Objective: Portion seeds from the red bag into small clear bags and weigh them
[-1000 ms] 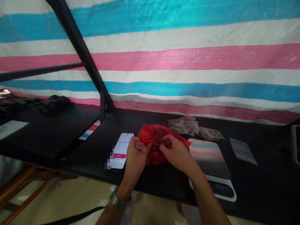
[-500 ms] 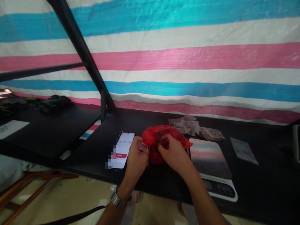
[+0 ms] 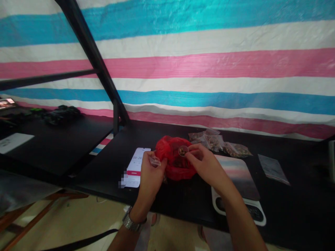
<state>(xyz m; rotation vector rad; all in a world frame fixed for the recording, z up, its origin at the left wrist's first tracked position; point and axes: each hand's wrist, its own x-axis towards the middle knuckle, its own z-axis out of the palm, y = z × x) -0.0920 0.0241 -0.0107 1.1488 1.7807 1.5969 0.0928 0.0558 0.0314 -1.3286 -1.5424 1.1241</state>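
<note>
A red plastic bag stands open on the black table, with dark contents partly visible inside. Over its mouth, my right hand pinches a small round clear scoop holding some brown bits. My left hand is closed at the bag's left side, gripping a crumpled clear plastic bag; most of that bag is hidden by the fingers. A phone showing a running timer lies just left of this hand. Under and beside my right forearm sits a white kitchen scale with a shiny plate.
Several zip bags filled with brown bits lie behind the scale. Flat clear zip bags lie to its right. A black slanted post rises at the left, before a striped tarp. Dark green items rest on the neighbouring table.
My right hand has come up out of the red bag and moved slightly right, bringing the scoop with brown bits into sight. The red bag's rim has shifted left.
</note>
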